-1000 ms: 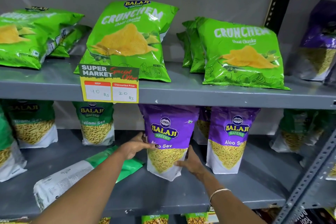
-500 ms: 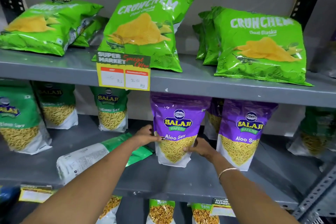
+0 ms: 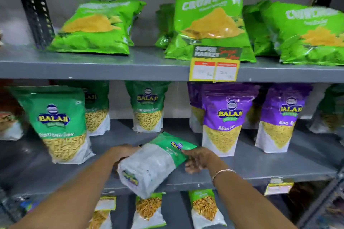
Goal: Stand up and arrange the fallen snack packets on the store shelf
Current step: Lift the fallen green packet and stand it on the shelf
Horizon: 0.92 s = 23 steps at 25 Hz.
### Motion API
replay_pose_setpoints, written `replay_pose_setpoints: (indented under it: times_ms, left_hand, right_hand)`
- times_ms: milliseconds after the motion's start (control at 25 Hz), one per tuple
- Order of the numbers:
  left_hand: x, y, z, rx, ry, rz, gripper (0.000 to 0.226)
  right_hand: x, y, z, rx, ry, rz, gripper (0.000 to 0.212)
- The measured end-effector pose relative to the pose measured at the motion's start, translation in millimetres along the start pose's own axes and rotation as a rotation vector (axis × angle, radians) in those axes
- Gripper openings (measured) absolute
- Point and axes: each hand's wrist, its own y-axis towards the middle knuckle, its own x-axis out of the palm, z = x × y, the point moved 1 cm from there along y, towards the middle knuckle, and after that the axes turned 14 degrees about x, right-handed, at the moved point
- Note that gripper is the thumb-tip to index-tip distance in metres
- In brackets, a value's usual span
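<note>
Obs., middle shelf (image 3: pixel 260 168): one green-and-white packet (image 3: pixel 154 161) lies on its back near the front lip, white base end overhanging the edge toward the person, green top pointing back and right

Left hand (image 3: pixel 121 154): against the packet's left flank, fingers mostly hidden behind it. Looks like a grasp, but whether it is actually closed on the packet I cannot tell

Right hand (image 3: pixel 200 159): at the packet's green top corner, fingers loosely spread, thumb touching or just short of the film. Not clamped. A bangle (image 3: pixel 223 172) sits on that wrist

Hands are apart, one either side of the packet

Already upright on the same shelf:
- purple Aloo Sev packet (image 3: pixel 226 119), just right of the right hand, standing square, label forward
- second purple packet (image 3: pixel 283 117), further right, also standing
- large green packet (image 3: pixel 59 124), at the left front, standing but leaning a little
- two smaller green packets (image 3: pixel 148 107), further back, upright

Top shelf (image 3: pixel 111 67): the Crunchem bags (image 3: pixel 210 22) recline against the back wall, and the leftmost one (image 3: pixel 96 28) lies nearly flat. Frame is blurred; I cannot say whether these count as fallen

Judgement on progress: purple group reads as finished. The lying green packet is the step in hand, lifted little if at all. Left to do: tip it up onto its white base, slide it back off the lip, line it up with the green ones. After that, possibly the flat bag on the top shelf. Roughly mid-task

Lower shelf packets (image 3: pixel 149 210) appear upright; only partly in view
</note>
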Motion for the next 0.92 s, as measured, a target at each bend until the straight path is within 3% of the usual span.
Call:
replay_pose_setpoints:
  times_ms: [80,160,200,360,480,640,720,800,920]
  left_hand:
    - [-10.2,0.3,-15.3,0.024,-0.194,-0.135,0.038]
    - [-19.4,-2.3,-26.2,-0.014,-0.279,-0.27,0.018]
    - [-22.7,-3.0,-33.2,-0.02,-0.274,-0.309,0.01]
    - [-33.2,-7.3,-35.5,0.061,-0.307,-0.372,0.023]
    - [-42.4,-9.6,-34.3,0.188,-0.401,-0.239,0.03]
    - [-43.7,5.0,-45.7,0.294,-0.319,0.094,0.075]
    - [-38.4,10.0,-52.8,0.286,-0.291,0.215,0.08]
    - [-32.3,10.5,-53.1,0.262,-0.273,0.298,0.078]
    - [-20.1,14.4,-47.7,0.21,-0.227,0.352,0.095]
  right_hand:
    - [36.9,1.8,3.1,-0.072,0.336,0.03,0.021]
    - [57.2,-7.2,-0.6,-0.15,0.6,0.033,0.024]
    - [63.6,-10.5,-3.9,-0.186,0.651,0.05,0.023]
    - [67.9,-41.4,-30.5,-0.395,0.623,0.234,0.024]
    - [69.0,-61.4,-65.4,-0.577,0.548,0.363,0.03]
    - [87.7,-62.8,-97.0,-0.721,0.394,0.476,0.03]
    - [96.3,-52.1,-97.7,-0.727,0.32,0.491,0.028]
    - [107.7,-35.6,-78.6,-0.692,0.231,0.517,0.043]
    - [139.6,-15.0,-28.8,-0.67,0.049,0.563,0.058]
